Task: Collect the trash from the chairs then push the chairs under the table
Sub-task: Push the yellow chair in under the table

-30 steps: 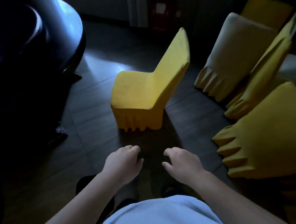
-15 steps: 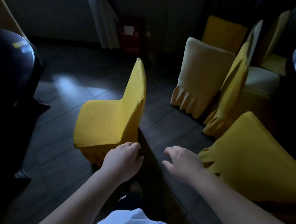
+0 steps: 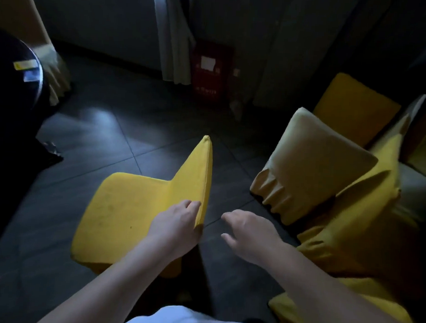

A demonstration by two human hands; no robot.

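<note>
A yellow-covered chair (image 3: 130, 211) stands on the dark floor just in front of me, its seat facing left toward the dark round table (image 3: 15, 106). The seat looks bare. My left hand (image 3: 176, 226) is at the near top corner of the backrest, with its fingers curled over the front face and its thumb side hidden behind the fabric edge. My right hand (image 3: 250, 232) hovers just right of the backrest with relaxed, spread fingers, holding nothing.
A beige-covered chair (image 3: 313, 166) and several yellow-covered chairs (image 3: 355, 243) crowd the right side. A red box (image 3: 211, 72) and a curtain (image 3: 174, 35) are at the back wall. Open floor lies between the chair and the table.
I have stepped up to the yellow chair. My left hand has gone from hanging free to the backrest's corner. My right hand has come level with the backrest.
</note>
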